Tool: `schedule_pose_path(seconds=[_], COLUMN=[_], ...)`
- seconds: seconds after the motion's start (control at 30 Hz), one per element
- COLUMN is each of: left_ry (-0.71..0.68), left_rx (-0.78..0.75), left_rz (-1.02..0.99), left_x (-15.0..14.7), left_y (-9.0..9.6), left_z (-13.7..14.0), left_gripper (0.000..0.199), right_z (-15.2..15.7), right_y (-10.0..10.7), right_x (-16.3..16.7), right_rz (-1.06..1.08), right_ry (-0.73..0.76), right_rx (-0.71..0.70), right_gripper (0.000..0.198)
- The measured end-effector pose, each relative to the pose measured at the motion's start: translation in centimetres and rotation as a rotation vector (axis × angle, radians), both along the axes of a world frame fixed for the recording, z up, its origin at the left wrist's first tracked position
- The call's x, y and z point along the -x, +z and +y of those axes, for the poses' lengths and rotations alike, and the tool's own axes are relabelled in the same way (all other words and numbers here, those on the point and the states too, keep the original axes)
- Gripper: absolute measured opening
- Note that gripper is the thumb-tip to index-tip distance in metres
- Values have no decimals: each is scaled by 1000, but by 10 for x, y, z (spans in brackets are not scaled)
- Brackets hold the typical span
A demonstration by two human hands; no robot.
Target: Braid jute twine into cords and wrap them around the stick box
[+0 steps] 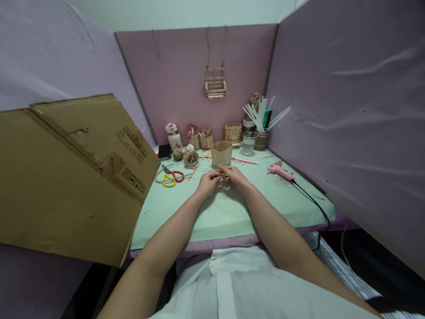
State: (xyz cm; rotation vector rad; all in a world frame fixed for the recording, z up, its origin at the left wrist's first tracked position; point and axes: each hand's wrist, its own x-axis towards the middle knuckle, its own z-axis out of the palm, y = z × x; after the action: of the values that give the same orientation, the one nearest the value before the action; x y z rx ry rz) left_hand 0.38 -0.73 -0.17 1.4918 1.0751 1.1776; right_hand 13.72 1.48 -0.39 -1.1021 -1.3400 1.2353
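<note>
Over the green tabletop, my left hand (208, 183) and my right hand (234, 176) meet with fingertips pinched close together. Between them is a small thin piece, perhaps twine; the fingers cover most of it, so I cannot make it out. Just behind my fingers stands a cup made of wooden sticks (222, 154), upright with a wavy rim. Left of the cup lies a roll of twine (191, 158), with loose strands around it. Scissors (173, 177) with red and yellow handles rest further left, blades apart.
On the right lies a pink glue gun (281, 171) with a black cord. A clear cup of liquid (248, 143), a pink pen (245, 161) and a pot of white glue sticks (262, 139) are behind. Cardboard (76, 177) leans at left. A small stick swing (215, 86) hangs above.
</note>
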Motion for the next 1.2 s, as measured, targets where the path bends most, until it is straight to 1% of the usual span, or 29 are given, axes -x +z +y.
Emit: schedule_pose_path(seconds=[0.1, 0.17, 0.23, 0.37, 0.43, 0.57, 0.63, 0.67, 0.73, 0.77, 0.8, 0.87, 0.9, 0.97, 1.0, 1.1, 1.2], left_ry=[27, 46, 56, 16, -18, -109, -140, -140, -97, -59, -16, 72, 115, 188, 215, 244, 239], left_rx=[-65, -95, -112, -157, -189, -222, -224, -221, -203, -187, -169, -134, -120, -100, -95, -96, -106], left_rz=[69, 99, 127, 166, 185, 192, 178, 167, 138, 118, 98, 62, 47, 24, 15, 0, 6], left_x=[1, 2, 3, 3, 2, -2, -3, -3, -3, -2, -1, 2, 3, 6, 7, 8, 8], left_y=[1, 0, -2, -4, -3, -2, -1, -1, -1, 0, 0, 2, 2, 2, 2, 1, -1], left_z=[0, 1, 2, 3, 1, -4, -6, -6, -5, -5, -3, 0, 2, 5, 7, 10, 10], left_gripper=[11, 12, 13, 13, 13, 14, 14, 15, 16, 16, 17, 18, 18, 18, 18, 18, 17], right_z=[-1, -2, -2, 0, 2, 5, 7, 9, 10, 11, 10, 8, 6, 2, 0, -4, -5], right_y=[2, 4, 4, 3, 3, 1, -1, -2, -4, -4, -4, -3, -2, -1, 0, -1, -2], right_x=[0, 1, 2, 2, 1, -2, -4, -4, -3, -3, -2, -1, 0, 2, 3, 6, 6], right_rz=[39, 82, 105, 126, 146, 190, 181, 161, 91, 40, -20, -148, -207, -295, -329, -416, -474], right_ry=[25, 23, -10, -200, -283, -395, -396, -374, -334, -339, -365, -428, -435, -369, -309, -173, -159], right_rx=[-1, -8, -23, -71, -64, -36, -16, 2, 13, -17, -82, -299, -418, -619, -690, -799, -819], right_gripper=[30, 28, 29, 30, 29, 27, 26, 26, 25, 23, 20, 13, 13, 18, 20, 22, 16])
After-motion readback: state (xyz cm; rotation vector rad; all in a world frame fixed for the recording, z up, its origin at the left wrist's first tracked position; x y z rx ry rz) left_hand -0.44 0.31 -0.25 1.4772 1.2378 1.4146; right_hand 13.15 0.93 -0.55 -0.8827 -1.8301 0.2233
